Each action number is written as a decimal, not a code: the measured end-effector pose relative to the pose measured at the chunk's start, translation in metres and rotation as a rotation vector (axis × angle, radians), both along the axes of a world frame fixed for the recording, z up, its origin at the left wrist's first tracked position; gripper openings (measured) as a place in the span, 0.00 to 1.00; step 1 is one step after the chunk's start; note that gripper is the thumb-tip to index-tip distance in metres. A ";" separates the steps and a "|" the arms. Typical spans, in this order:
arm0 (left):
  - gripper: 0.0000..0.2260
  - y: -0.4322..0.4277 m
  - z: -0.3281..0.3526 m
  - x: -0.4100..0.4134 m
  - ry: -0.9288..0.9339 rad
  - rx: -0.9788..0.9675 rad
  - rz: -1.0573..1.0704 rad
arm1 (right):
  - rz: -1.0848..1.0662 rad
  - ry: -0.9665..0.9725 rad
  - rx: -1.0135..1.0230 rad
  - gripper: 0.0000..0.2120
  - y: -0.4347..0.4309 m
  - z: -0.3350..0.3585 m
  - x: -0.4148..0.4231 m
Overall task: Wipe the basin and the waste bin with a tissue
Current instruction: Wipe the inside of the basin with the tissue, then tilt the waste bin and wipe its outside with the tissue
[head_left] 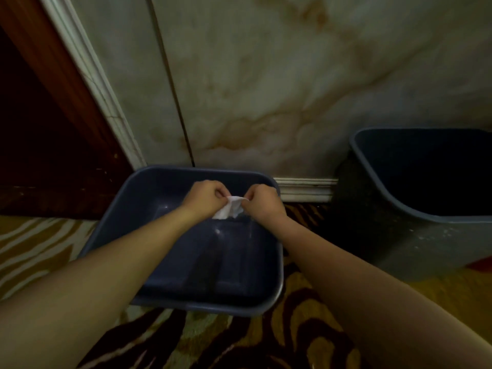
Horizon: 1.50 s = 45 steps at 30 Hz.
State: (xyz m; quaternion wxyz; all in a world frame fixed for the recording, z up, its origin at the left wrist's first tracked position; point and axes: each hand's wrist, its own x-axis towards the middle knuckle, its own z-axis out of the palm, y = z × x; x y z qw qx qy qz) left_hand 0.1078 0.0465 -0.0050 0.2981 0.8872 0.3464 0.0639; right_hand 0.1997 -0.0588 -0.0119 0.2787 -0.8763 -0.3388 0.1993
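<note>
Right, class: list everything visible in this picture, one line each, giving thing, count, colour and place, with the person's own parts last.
basin: one, dark blue, on the floor at centre
waste bin: one, grey-blue, on the floor at right
tissue: one, white, pinched between both hands over the basin
carpet: one, gold with dark swirls, underfoot
wall: one, pale marbled, behind
skirting: one, white, at the wall's foot
left hand: one, holding the tissue
right hand: one, holding the tissue

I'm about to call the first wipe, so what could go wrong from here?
Both hands, left hand and right hand, pinch the tissue at its top edge above the basin; pulling apart may tear it. The tissue looks small and crumpled, so it may not last for the waste bin too. The basin sits on patterned carpet and could slide when pressed.
</note>
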 end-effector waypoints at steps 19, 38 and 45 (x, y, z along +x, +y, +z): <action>0.09 -0.115 0.156 0.035 -0.212 -0.595 -0.119 | -0.176 0.126 0.327 0.10 -0.121 0.145 0.031; 0.12 -0.262 0.115 0.125 0.043 0.251 -0.777 | -0.641 -0.277 0.368 0.07 -0.348 0.168 0.066; 0.13 -0.253 0.130 0.147 -0.116 0.411 -0.639 | -0.678 -0.223 0.432 0.07 -0.349 0.161 0.073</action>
